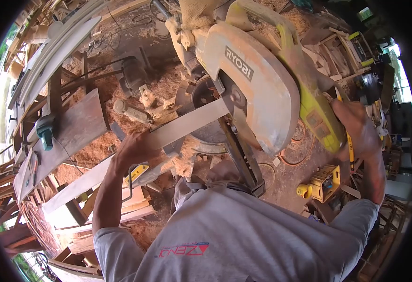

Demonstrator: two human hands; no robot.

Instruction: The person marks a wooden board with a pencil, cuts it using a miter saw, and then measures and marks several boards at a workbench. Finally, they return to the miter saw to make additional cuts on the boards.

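Note:
My left hand [138,144] is closed over a long pale wooden board [189,123], holding it across the saw's base. The board's right end reaches the blade area of a dusty Ryobi miter saw [267,89]. Its blade [244,123] shows partly below the grey guard. At the right, my right hand [356,122] is closed around a slim yellow pencil [350,145], right beside the saw's lime-green handle housing [320,124]. Whether those fingers also wrap the handle is hard to see.
Sawdust and offcuts cover the floor. A yellow crate [326,182] stands at lower right. A clamp with a yellow label [136,175] lies below my left forearm. A teal power tool [44,131] rests on a wide panel [74,134] at left.

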